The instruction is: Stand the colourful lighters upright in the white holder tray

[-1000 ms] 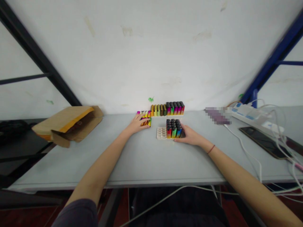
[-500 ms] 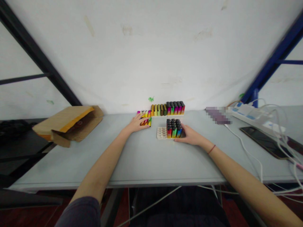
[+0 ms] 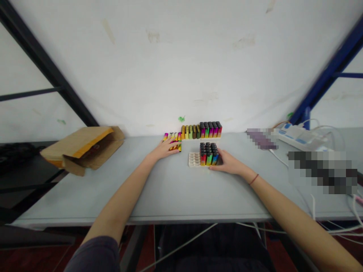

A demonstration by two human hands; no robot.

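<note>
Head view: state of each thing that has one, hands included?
Left hand: palm down, fingers spread
Lighters under left hand: partly covered, seemingly laid flat
Front tray: partly filled, bare holes at its left
Front lighters: upright, black tops up
Right hand: cupped at the tray's right end
Rear black-topped lighters: standing in rows
Rear yellow-and-brown lighters: standing in rows
Brown carton: open
White power strip: on or off unclear

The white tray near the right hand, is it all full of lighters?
No, the left part of the white tray shows bare holes beside the black-topped lighters.
</note>
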